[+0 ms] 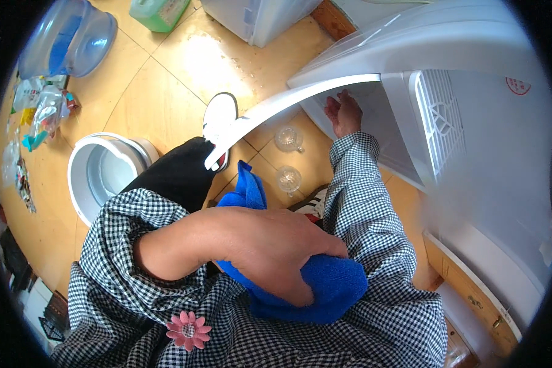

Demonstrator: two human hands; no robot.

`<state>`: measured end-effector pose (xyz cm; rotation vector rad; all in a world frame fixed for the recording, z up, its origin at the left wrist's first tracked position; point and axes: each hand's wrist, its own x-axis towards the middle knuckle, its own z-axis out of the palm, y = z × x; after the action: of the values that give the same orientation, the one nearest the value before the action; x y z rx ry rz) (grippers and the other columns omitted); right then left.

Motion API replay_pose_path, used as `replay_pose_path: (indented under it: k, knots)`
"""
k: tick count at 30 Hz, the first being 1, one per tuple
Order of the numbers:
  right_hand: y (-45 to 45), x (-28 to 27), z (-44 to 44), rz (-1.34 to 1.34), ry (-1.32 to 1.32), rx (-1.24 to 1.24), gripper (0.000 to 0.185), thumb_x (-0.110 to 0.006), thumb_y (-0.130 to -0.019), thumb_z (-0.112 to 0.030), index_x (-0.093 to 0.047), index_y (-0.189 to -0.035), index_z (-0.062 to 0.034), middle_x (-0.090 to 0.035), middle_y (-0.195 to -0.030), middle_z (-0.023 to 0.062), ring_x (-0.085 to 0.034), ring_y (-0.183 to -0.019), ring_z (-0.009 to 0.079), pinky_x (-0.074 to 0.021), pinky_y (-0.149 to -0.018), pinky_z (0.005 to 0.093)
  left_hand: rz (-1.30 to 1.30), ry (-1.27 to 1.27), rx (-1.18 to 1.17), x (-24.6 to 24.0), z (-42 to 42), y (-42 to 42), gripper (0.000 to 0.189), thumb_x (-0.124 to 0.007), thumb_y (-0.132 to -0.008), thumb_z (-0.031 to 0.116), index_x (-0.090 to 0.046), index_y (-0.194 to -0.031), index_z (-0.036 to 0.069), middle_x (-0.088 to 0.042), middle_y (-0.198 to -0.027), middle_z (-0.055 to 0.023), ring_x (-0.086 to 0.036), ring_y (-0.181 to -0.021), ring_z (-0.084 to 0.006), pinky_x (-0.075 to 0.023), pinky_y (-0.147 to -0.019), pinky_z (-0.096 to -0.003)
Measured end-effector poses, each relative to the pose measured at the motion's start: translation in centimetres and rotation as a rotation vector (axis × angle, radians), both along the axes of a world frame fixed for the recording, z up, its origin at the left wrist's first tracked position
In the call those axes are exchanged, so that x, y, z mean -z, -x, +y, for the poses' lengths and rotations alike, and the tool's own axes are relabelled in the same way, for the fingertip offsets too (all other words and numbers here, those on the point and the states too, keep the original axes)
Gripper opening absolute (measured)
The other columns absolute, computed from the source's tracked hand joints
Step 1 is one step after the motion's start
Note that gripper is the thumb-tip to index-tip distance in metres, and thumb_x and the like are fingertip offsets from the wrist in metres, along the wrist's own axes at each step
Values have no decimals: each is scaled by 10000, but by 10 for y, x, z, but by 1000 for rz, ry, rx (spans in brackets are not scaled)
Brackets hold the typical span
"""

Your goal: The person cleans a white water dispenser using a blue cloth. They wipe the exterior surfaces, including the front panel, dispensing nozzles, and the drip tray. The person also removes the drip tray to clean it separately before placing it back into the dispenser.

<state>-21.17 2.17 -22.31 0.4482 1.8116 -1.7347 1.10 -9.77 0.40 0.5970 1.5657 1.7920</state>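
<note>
My left hand [276, 253] grips a bunched blue towel [333, 287] in front of my lap, and one end of the cloth hangs out past the wrist. My right hand [345, 112] reaches under the white curved edge of a large white plastic panel [363, 80], fingers apart and bent, with nothing seen in them. Whether its fingertips touch the panel, I cannot tell. The panel belongs to a pale plastic housing with a slotted lattice grille [441, 122]. Below on the tiles, between my feet, stand two clear glass cups with handles, one glass cup [288, 139] beyond the other glass cup [288, 179].
Left of my leg stands a white bucket [76, 181] with water in it. A blue water jug [92, 41], a jug of green liquid [158, 14] and a translucent plastic bin [262, 27] are farther off. Plastic packaging [48, 110] lies at left. Wooden furniture [464, 290] borders the lower right.
</note>
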Motion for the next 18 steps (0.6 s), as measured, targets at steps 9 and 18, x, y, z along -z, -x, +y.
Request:
replay_pose_path:
  k: [9,18]
  knots:
    - [-49,22,37,2,-413,-272,274,-580,-884,-217,-557,-1080,-27,-661,-892,145,-643,-797,241,-500,-584,342,-92,8,96,-4,1,-4,615,-692,-704,248,-486,-1235,16,-578,-1133,-192,-570,-1010,-343,-452,-867,-392]
    - [-111,109,56,-162,-518,-668,159,-508,-883,-113,-569,-965,9,-565,-674,42,-510,-516,115,-398,-412,261,-120,55,149,-4,1,-5,630,-683,-717,250,-465,-1267,34,-572,-1147,-194,-553,-1037,-364,-441,-900,-405]
